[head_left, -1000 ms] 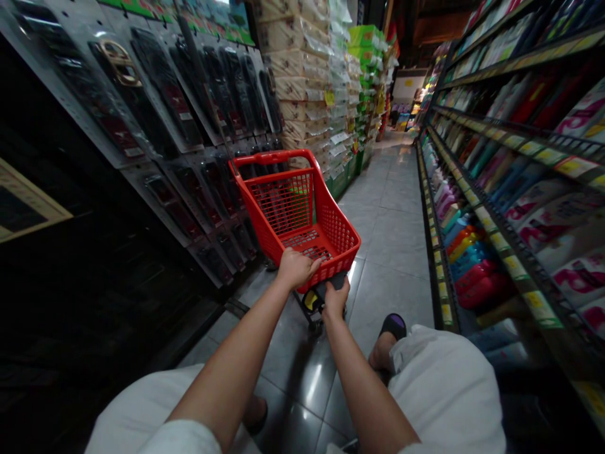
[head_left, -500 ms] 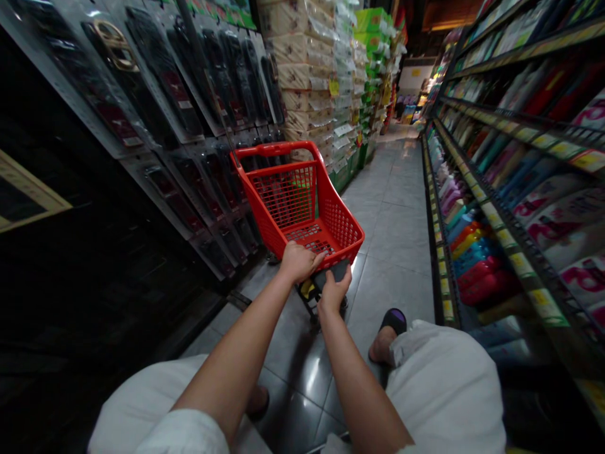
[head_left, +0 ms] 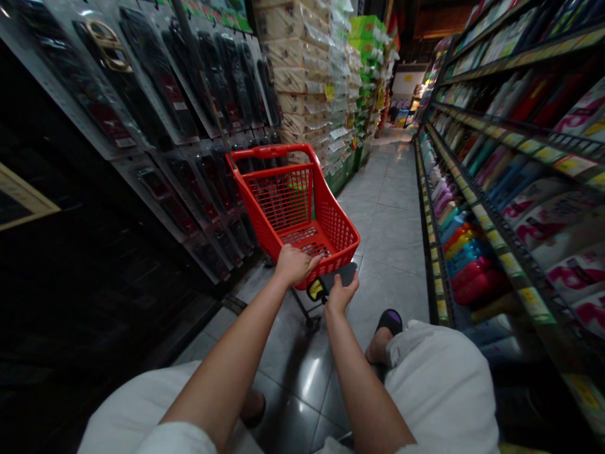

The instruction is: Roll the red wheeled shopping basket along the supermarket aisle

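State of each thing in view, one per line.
Red cart: upright on the floor
Left hand: on cart's near rim, fingers partly hidden
Right hand: closed on the dark grey object
Dark grey object: held beside the cart's near end
Packages: hanging
Tan packs: stacked
Sandal: worn

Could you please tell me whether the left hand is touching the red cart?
Touching: the head view shows the left hand closed over the near edge of the red cart.
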Tool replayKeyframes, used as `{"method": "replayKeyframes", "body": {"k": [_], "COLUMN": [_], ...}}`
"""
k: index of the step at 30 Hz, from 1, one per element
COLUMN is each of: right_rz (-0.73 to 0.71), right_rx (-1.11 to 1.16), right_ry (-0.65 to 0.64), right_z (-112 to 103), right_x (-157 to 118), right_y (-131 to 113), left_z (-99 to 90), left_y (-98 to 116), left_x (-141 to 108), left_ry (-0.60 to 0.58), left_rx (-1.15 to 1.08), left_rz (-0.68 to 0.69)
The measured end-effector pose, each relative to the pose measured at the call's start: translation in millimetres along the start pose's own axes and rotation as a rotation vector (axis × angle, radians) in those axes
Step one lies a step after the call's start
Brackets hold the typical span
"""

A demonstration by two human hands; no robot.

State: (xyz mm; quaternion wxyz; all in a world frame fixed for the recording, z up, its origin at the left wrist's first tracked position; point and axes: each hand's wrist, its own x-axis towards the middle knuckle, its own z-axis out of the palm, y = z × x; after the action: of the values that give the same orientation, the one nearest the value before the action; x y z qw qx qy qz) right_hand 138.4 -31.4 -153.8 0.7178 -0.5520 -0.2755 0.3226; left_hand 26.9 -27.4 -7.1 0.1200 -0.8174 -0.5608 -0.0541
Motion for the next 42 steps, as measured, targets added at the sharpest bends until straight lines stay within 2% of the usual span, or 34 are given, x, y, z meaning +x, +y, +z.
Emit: {"method": "replayKeyframes", "body": {"k": [1,3,6,8,11,14,16,17,19,22,24,26,28,31,33,35,37,40,42], "right_rz": [-0.007,-0.035,-0.024,-0.044,-0.108,-0.167,-0.194,-0.189,-0.136,-0.028,-0.003,-0.004,-0.01,-0.029,-0.043,-0.045,-0.014,0.074,0.09], "right_rx": [0.005,0.009,-0.018,-0.08,-0.168,-0.143,-0.12,-0.116,-0.117,-0.119,-0.102,-0.091,-0.119,-0.182,-0.176,-0.137,-0.087,-0.01,0.022], "right_ry": [0.058,0.044,0.018,0.02,-0.027,-0.175,-0.27,-0.279,-0.179,0.058,0.079,0.043,0.025,-0.022,-0.108,-0.168,-0.12,0.103,0.116], "right_z": [1.0,4.0,9.1,11.9,13.0,7.4,-0.1,-4.4,-12.1,-15.8,-11.0,-2.4,6.1,10.2,4.7,-5.5,-16.3,-23.4,-18.8], "right_x": [15.4,43.0,59.0,47.0,3.5,-43.0,-58.8,-59.7,-47.1,-4.7,22.1,34.3,26.7,-11.1,-36.2,-46.2,-35.6,6.6,32.3], "right_y": [-10.2,-29.4,-45.1,-46.0,-40.5,-33.3,-29.2,-27.7,-27.3,-34.8,-42.8,-48.1,-46.3,-28.2,-10.6,4.7,12.4,6.7,-4.1], "left_z": [-0.3,-0.4,-0.1,-0.2,-0.3,0.0,0.0,-0.4,-1.6,-3.9,-4.7,-4.7,-4.0,-3.0,-3.1,-4.1,-5.6,-7.5,-7.6], "left_y": [-0.6,-1.6,-1.5,-0.4,1.4,2.2,2.2,2.1,1.8,1.0,0.6,0.8,1.6,3.4,4.4,4.8,4.9,4.7,4.4], "left_x": [-0.6,-1.4,-1.2,0.2,3.1,5.2,5.1,4.6,2.9,-0.1,-1.0,-0.6,1.1,3.9,4.7,4.2,2.7,0.3,-0.2], "left_ry": [-0.001,0.003,0.011,0.005,-0.011,-0.015,-0.012,-0.01,-0.007,-0.012,-0.016,-0.013,-0.007,0.005,0.003,-0.011,-0.025,-0.028,-0.021], "left_rx": [-0.007,-0.017,-0.013,-0.007,0.001,0.009,0.011,0.012,0.012,0.015,0.016,0.014,0.012,0.02,0.025,0.024,0.026,0.038,0.042], "left_rz": [0.004,0.01,0.002,-0.005,-0.006,-0.01,-0.008,-0.008,-0.008,-0.005,-0.003,-0.005,-0.005,-0.012,-0.017,-0.02,-0.024,-0.022,-0.013]}}
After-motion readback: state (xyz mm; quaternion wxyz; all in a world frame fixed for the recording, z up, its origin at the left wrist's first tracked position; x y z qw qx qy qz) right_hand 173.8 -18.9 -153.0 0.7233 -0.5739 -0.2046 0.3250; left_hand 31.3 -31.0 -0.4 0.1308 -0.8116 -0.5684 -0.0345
